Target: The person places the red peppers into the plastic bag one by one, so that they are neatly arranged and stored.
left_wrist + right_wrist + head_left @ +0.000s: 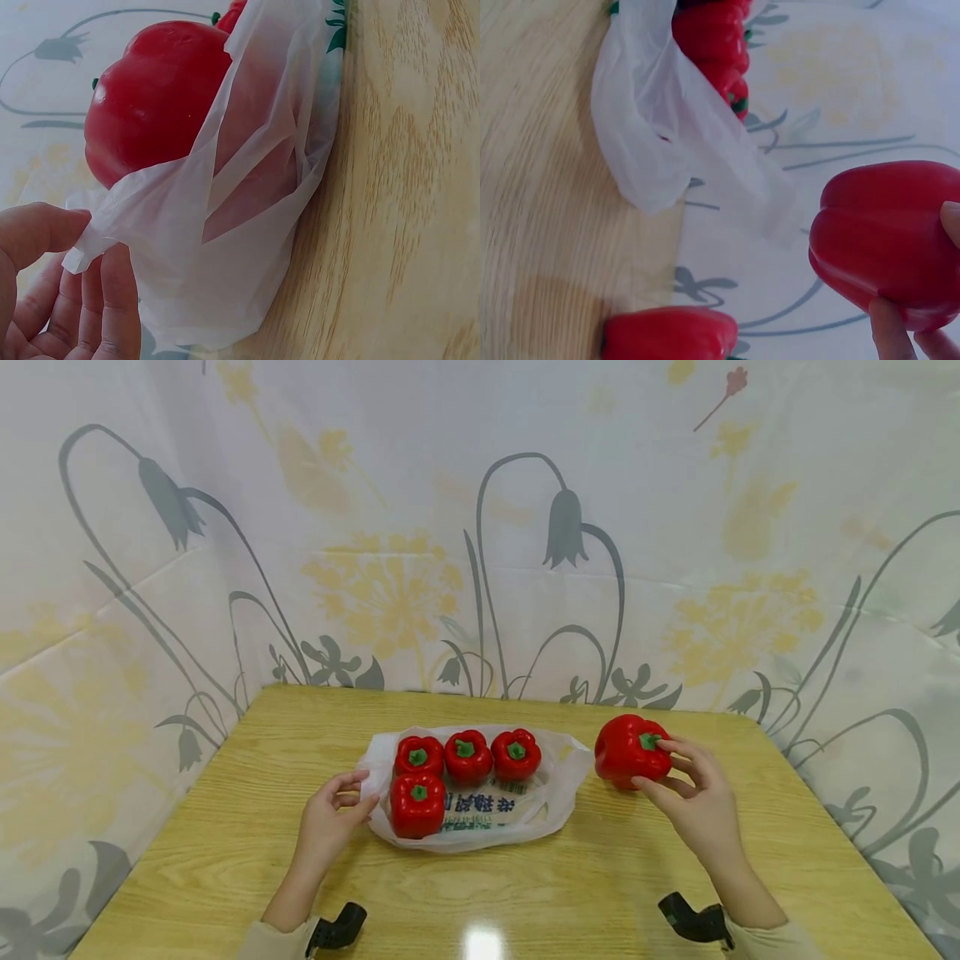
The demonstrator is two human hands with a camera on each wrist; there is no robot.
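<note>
My left hand point(335, 814) pinches the left edge of a thin white plastic bag point(517, 837) between thumb and fingers; the left wrist view shows the gathered film at the thumb tip. Several red bell peppers point(417, 807) with green stems lie on the opened bag, mostly toward its left and back. To the right of the bag, my right hand point(701, 797) grips another red bell pepper point(889, 236) by its sides, stem turned toward the palm. One more red bell pepper point(671, 334) shows low in the right wrist view, at the table; from the head view it is largely hidden.
The peppers and bag rest on a light wooden table point(495, 893). A flower-printed cloth point(420, 510) hangs behind the table and along both sides. Dark wrist mounts point(345, 927) sit at the sleeve cuffs. The bag's right flap point(576, 764) stands up close to the held pepper.
</note>
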